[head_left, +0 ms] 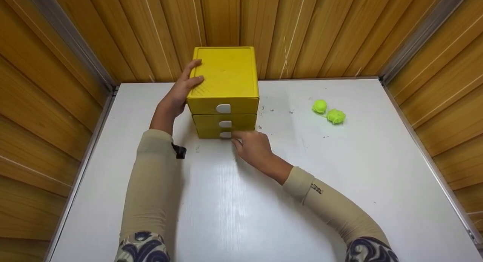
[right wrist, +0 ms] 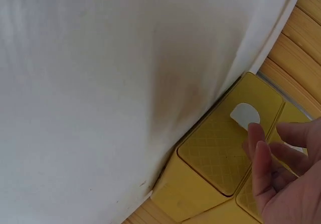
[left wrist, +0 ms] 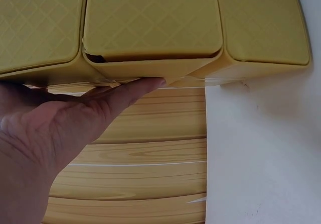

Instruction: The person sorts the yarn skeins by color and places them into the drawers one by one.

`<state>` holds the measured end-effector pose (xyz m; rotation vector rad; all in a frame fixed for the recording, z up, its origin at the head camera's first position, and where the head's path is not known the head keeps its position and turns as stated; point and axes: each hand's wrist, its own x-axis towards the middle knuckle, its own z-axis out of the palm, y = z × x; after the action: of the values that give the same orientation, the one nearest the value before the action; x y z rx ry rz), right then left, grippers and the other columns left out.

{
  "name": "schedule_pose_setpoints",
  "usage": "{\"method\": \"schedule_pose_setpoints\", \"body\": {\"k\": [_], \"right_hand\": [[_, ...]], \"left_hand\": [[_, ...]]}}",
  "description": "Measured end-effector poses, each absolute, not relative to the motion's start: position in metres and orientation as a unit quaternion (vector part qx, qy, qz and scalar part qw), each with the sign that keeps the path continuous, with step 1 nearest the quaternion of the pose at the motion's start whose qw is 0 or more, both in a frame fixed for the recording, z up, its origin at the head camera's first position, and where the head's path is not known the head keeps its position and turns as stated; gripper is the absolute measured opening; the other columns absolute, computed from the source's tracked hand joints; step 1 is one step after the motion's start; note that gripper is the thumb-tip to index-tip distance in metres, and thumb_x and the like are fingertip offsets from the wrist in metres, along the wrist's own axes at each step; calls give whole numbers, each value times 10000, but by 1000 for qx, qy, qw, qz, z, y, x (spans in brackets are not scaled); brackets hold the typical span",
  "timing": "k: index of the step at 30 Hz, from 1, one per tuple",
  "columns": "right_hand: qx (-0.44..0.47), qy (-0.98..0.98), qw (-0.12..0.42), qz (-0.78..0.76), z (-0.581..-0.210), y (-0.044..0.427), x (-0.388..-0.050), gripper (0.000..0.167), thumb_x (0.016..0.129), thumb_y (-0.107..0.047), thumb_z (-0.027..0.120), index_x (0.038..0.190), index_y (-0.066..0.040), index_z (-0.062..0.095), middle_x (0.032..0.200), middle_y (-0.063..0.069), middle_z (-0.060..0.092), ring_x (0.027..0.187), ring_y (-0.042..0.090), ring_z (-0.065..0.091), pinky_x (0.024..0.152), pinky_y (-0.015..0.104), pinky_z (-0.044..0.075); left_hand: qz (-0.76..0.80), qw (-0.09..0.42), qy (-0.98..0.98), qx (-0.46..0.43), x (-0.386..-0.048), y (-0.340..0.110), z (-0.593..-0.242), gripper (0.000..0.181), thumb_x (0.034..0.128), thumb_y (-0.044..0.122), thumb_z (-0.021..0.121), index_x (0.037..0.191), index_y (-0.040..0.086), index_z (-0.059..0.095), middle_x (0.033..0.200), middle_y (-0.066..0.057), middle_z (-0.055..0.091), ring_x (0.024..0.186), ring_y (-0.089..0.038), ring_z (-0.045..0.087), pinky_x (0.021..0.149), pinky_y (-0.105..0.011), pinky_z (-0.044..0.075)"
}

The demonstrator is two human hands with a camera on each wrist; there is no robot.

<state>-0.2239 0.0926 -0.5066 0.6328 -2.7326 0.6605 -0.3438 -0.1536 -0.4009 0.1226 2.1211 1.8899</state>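
Note:
A yellow drawer box (head_left: 225, 71) with stacked drawers and white tab handles stands on the white table. My left hand (head_left: 180, 90) lies along its left side, fingertips over the top edge; in the left wrist view that hand (left wrist: 75, 123) rests against the box's side (left wrist: 200, 66). At the front, my right hand (head_left: 254, 147) is at the lowest white tab (head_left: 225, 134). In the right wrist view, the fingertips of my right hand (right wrist: 288, 171) are at the edge of that tab (right wrist: 245, 114), with the fingers loosely bent. The drawers look closed.
Two bright green fuzzy balls (head_left: 336, 116) lie to the right of the box on the white table (head_left: 377, 160). Wood-patterned walls (head_left: 324, 31) stand behind and on both sides, with metal strips along the corners.

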Motion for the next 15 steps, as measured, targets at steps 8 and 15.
{"method": "schedule_pose_setpoints", "body": {"k": [8,15], "right_hand": [[210,-945,111,226,-512,84,-237,154,1012,-181,683,920,-119,791,731,40,749,646,213,661,603,466,556],[197,-946,83,244,-518,80,-243,183,1018,-171,656,1048,-115,829,866,45,819,723,230,728,668,466,589]], "left_hand": [[661,147,735,37,-344,-153,-403,621,1073,343,514,1608,528,259,1807,10,-29,1617,-311,228,1300,-539,298],[658,151,737,36,-344,-153,-401,629,1068,354,520,1607,537,252,1809,15,-46,1622,-310,229,1305,-532,296]]}}
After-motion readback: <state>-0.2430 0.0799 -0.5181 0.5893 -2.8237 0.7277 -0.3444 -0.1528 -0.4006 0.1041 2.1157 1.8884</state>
